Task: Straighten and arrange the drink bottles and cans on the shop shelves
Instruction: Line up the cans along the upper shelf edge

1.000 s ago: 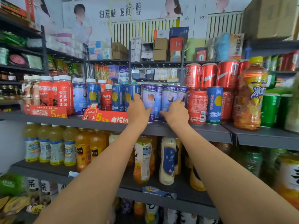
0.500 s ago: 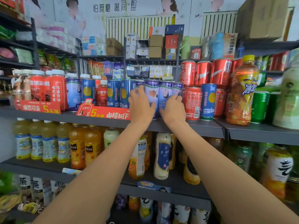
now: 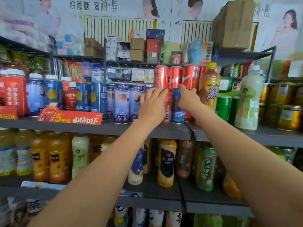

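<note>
On the dark middle shelf (image 3: 147, 130) stand a row of purple cans (image 3: 122, 104), a red cola can (image 3: 168, 107) and a blue can (image 3: 177, 105). More red cans (image 3: 161, 76) are stacked above them. My left hand (image 3: 152, 105) lies with spread fingers against the front of the red cola can, partly covering the last purple can. My right hand (image 3: 188, 99) wraps the right side of the blue can; its fingers reach in behind, below the stacked cans.
An orange iced-tea bottle (image 3: 209, 86) stands just right of my right hand, then green cans (image 3: 223, 107), a pale green bottle (image 3: 249, 99) and gold cans (image 3: 290, 117). A red price sign (image 3: 70, 117) hangs at the shelf front. Juice bottles (image 3: 167, 163) fill the shelf below.
Both hands have left the purple cans and shifted right to the red cola can and the blue can. The view has swung to the right too.
</note>
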{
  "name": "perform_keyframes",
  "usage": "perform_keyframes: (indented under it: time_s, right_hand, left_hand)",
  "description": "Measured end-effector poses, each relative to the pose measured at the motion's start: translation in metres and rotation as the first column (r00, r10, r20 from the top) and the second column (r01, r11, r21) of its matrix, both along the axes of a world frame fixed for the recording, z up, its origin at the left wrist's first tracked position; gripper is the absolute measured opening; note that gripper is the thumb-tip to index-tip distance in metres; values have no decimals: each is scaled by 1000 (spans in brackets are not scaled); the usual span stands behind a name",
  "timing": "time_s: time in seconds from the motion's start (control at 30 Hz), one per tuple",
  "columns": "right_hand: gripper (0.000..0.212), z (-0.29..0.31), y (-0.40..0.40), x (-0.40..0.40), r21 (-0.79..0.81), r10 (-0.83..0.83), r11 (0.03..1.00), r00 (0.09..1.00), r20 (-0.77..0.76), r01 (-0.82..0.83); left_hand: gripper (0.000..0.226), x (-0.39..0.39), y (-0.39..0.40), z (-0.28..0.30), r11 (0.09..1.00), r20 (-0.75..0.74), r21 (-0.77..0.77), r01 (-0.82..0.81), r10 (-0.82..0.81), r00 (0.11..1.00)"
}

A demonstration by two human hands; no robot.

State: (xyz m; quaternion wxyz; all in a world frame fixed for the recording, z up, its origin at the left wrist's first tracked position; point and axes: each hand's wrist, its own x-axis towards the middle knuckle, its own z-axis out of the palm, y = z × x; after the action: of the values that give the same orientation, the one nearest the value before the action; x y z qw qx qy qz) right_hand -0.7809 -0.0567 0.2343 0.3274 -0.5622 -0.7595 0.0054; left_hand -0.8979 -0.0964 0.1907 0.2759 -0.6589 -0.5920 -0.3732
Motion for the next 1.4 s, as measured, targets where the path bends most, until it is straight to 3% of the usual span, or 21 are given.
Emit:
perform_keyframes:
  time_s: [0.13,0.37,0.57,0.63,0.67,0.7,0.77,0.87,0.93,1.03,1.2,1.4]
  right_hand:
    - [75,-4,8,0,-38,31,999,1000,3,-30]
    - [79,-6,12,-7,219,-34,974,997,-75,50]
    - [76,-5,-3,5,297,148,953,937,-317,-50]
    - [74,8,-14,12,355,170,934,910,-379,-27]
    - [73,16,-20,14,370,185,929,899,-398,-27]
    - [69,24,-25,14,376,206,926,886,-415,-39]
    - [59,39,-35,10,379,284,920,836,-469,-99]
    - [56,47,-52,-7,344,385,912,755,-531,-223]
    - [64,48,-65,-26,355,416,899,758,-502,-258]
    - [61,46,-83,-63,396,462,869,775,-431,-298]
    - [74,35,-114,-134,379,512,847,765,-390,-374]
    - [51,28,-126,-204,253,627,774,642,-442,-581]
  left_hand:
    - [66,5,3,-3,996,-23,-67,-52,51,998]
    - [63,10,3,-1,995,-8,-39,-96,96,995]
    - [63,10,-1,4,992,-16,-100,-83,82,997]
    - [61,11,-3,7,998,56,-55,-11,14,998]
    - [59,12,-6,9,997,175,-14,75,-71,982]
    - [56,15,-11,12,981,325,38,191,-193,926]
    - [48,16,-21,18,895,552,166,413,-432,713]
    - [37,8,-45,20,823,653,297,484,-545,526]
    - [31,-9,-64,20,806,683,359,471,-571,456]
    - [31,-42,-85,19,816,673,358,453,-562,481]
    - [54,-111,-109,14,871,602,313,378,-490,630]
    - [41,-205,-124,5,911,554,238,338,-413,723]
